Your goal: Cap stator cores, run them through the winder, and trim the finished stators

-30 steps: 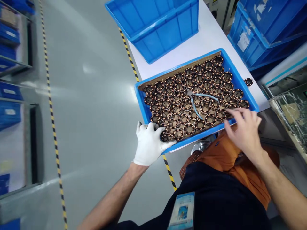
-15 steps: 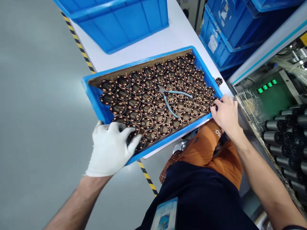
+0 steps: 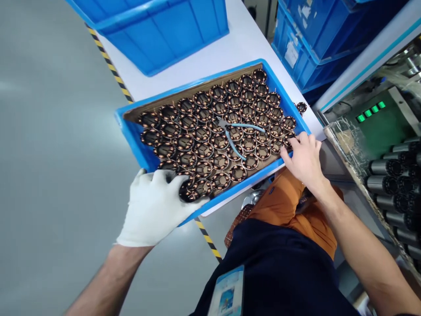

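Observation:
A blue bin lined with cardboard holds rows of copper-wound motor stators. My left hand, in a white glove, reaches into its near left corner. Its thumb lies along the near rim and its fingers curve round a stator, partly hidden by the glove. At the near right corner, my bare right hand has thumb and fingers bent over the end stator, which they partly cover. Blue-handled cutting pliers lie with handles spread on top of the stators.
The bin rests on a white table. Behind it stands a larger blue crate, with stacked blue crates at the back right. One loose stator lies outside the bin. Dark metal cylinders sit at the right.
The near row of stators has shifted slightly left within the bin. My left thumb has moved right along the near rim; my right hand has moved slightly left.

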{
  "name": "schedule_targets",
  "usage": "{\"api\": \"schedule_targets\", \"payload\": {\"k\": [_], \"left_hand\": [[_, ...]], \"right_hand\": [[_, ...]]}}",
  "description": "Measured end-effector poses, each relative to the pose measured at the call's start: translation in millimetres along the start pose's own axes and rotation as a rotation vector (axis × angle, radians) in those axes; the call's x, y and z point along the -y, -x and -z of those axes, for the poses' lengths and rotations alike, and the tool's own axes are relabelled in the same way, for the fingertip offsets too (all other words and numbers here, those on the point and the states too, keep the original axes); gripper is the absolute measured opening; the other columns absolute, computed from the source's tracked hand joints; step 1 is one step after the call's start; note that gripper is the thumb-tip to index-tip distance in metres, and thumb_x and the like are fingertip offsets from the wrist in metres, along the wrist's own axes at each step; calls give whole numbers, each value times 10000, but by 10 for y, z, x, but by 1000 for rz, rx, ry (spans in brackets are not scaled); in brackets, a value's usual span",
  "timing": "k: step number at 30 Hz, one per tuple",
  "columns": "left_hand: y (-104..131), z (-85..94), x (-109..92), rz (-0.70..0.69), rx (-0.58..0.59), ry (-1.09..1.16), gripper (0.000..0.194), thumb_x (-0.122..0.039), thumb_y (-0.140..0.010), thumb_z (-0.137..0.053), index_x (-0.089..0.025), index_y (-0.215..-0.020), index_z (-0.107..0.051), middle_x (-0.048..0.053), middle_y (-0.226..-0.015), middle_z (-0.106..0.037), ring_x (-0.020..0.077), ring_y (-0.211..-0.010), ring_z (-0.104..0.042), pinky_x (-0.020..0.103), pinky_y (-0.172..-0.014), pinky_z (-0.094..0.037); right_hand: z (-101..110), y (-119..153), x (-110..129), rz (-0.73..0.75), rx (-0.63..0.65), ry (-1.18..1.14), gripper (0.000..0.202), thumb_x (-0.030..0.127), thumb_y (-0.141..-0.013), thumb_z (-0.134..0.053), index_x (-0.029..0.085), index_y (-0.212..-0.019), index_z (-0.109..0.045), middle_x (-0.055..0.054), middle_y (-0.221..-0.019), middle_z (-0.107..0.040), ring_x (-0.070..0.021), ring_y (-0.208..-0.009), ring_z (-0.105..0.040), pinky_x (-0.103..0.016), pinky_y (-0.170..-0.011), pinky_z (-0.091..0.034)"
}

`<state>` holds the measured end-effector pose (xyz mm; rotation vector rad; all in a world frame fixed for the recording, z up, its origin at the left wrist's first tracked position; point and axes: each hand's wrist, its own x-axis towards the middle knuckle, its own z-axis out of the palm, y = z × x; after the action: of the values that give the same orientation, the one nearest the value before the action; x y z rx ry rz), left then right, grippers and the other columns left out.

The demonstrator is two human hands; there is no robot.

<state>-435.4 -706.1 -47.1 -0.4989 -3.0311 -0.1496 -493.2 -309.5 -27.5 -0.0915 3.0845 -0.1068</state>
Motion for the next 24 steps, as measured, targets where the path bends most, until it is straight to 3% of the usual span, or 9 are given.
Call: {"api": "schedule_targets", "payload": {"k": [4, 7, 10, 13, 18, 21, 24], "left_hand": [[59, 31, -108, 49, -88, 37, 685, -819, -867, -785, -167, -1078, -808, 147, -1014, -695, 380, -946, -671, 705, -1104, -554], [-53, 44, -343, 0, -154, 140, 485, -637, -968, -813, -242, -1249, -834, 166, -1242, -738, 407, -1137, -705, 724, -1201, -486], [-308, 62, -613, -201, -51, 233, 187, -476, -1039, -797, -388, -1178, -887, 90, -1331, -761, 341, -1114, -706, 686, -1201, -480], [-524, 74, -762, -343, 98, 265, 156, -411, -1064, -772, -384, -1141, -905, 76, -1209, -772, 320, -1078, -692, 682, -1221, -471], [-574, 41, -759, -377, 101, 179, 346, -528, -1029, -812, -247, -1219, -884, 126, -1103, -744, 348, -1036, -691, 717, -1245, -473], [-539, 18, -760, -331, 91, 143, 441, -667, -974, -831, -264, -1139, -897, 118, -1082, -732, 361, -1017, -693, 759, -1269, -438], [-519, 10, -801, -214, 67, 95, 503, -723, -920, -852, -269, -1130, -902, 132, -1107, -721, 413, -1077, -696, 845, -1285, -364]], "right_hand": [[146, 46, 123, 46, -32, 8, 399, 465, -1128, -642, 127, -1298, -770, -225, -1272, -713, -446, -1225, -605, -542, -986, -479], [233, 47, 349, 166, 51, -123, 176, 387, -1068, -772, 222, -1119, -805, -130, -1168, -765, -363, -1172, -655, -465, -967, -488], [263, -28, 565, 222, 236, -215, 54, 312, -1015, -847, 270, -1000, -817, -39, -1077, -793, -267, -1044, -711, -380, -848, -477], [267, -126, 684, 209, 278, -196, 70, 283, -957, -897, 277, -969, -828, -15, -1042, -811, -244, -946, -732, -358, -731, -422], [272, -138, 790, 225, 284, -161, 65, 210, -958, -858, 254, -961, -810, -40, -1054, -847, -267, -960, -755, -365, -720, -403], [276, -94, 805, 222, 291, -174, 55, 201, -990, -825, 254, -983, -809, -35, -1047, -858, -258, -952, -764, -366, -712, -408], [302, -126, 790, 224, 292, -212, 77, 324, -1004, -866, 276, -976, -812, 10, -958, -841, -232, -888, -753, -359, -703, -425]]}}
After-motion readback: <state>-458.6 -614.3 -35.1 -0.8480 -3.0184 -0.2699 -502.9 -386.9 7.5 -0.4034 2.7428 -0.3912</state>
